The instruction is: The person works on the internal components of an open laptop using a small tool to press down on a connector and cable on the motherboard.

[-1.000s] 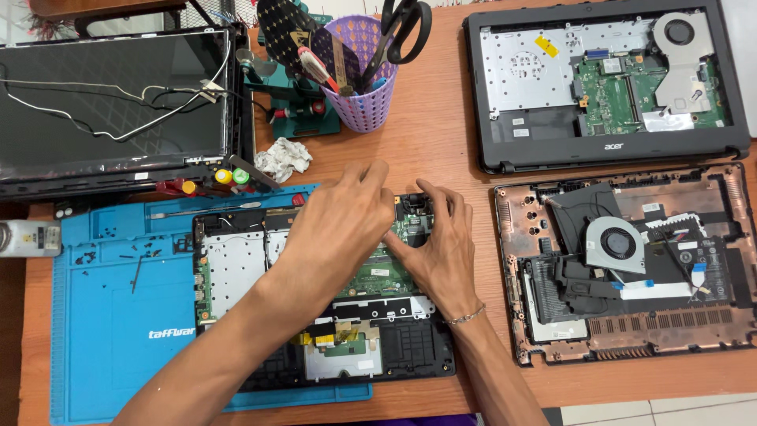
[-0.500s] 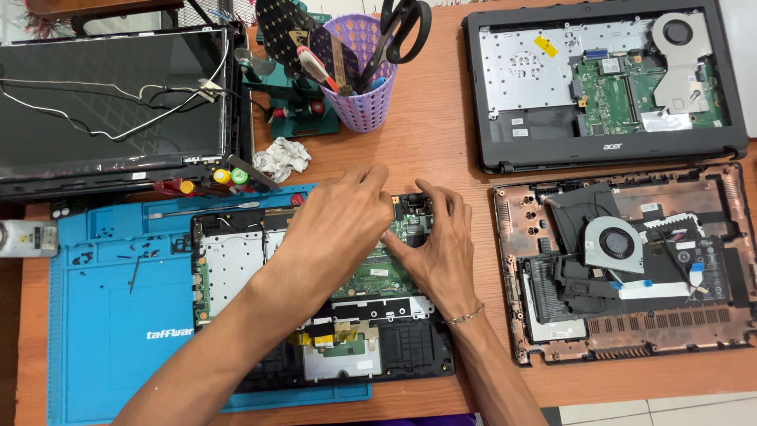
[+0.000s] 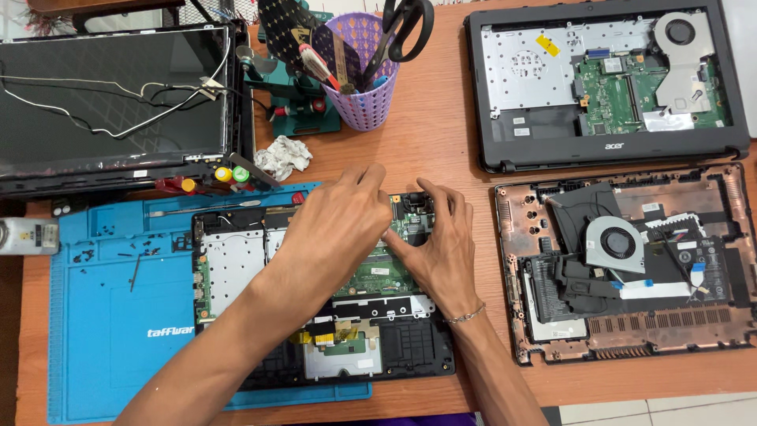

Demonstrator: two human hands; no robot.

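my left hand (image 3: 335,229) lies flat over the green board (image 3: 378,278), fingers together, likely steadying it. my right hand (image 3: 438,244) pinches the board's corner at two o'clock, thumb against forefinger. the board sits in the open laptop (image 3: 236,276) on the blue mat (image 3: 102,323). pen cup (image 3: 364,87) at twelve; bare shell (image 3: 623,268) at three.

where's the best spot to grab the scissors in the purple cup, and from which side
Probably by the black finger loops, coming from above. The scissors stand blades-down in the purple cup, so only the handles stick out over the rim, leaning right, away from the other tools.
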